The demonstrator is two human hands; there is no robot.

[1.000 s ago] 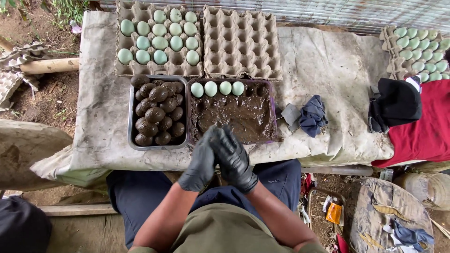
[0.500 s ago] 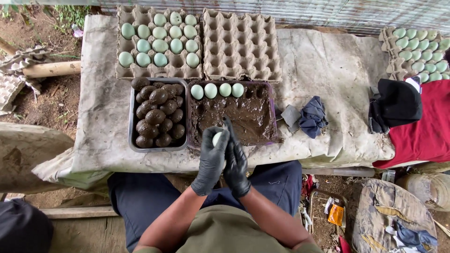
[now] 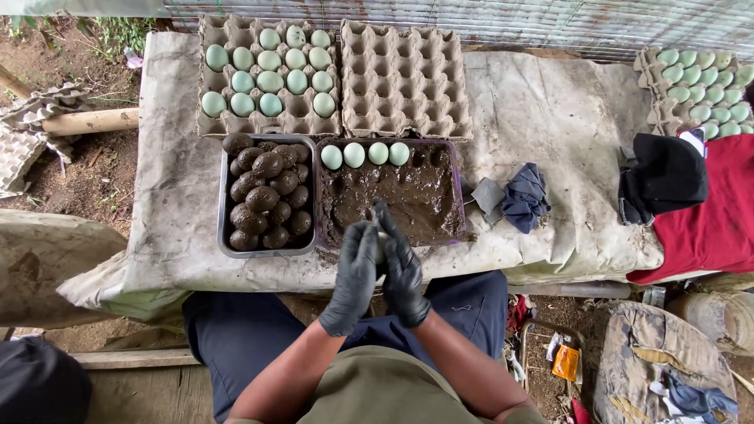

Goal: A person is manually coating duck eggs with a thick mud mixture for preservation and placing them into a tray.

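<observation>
Egg (image 3: 380,246) between cupped hands (image 3: 378,271)

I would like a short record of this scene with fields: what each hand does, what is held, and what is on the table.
left hand: in a black glove, pressed against the right hand
right hand: in a black glove, cupped against the left
held thing: a pale egg, mostly hidden between the palms
mud tray: dark mud, four pale green eggs along its far edge
metal tray: full of mud-coated eggs
left carton: partly filled with pale green eggs
middle carton: empty
blue cloth: right of the mud tray
</observation>
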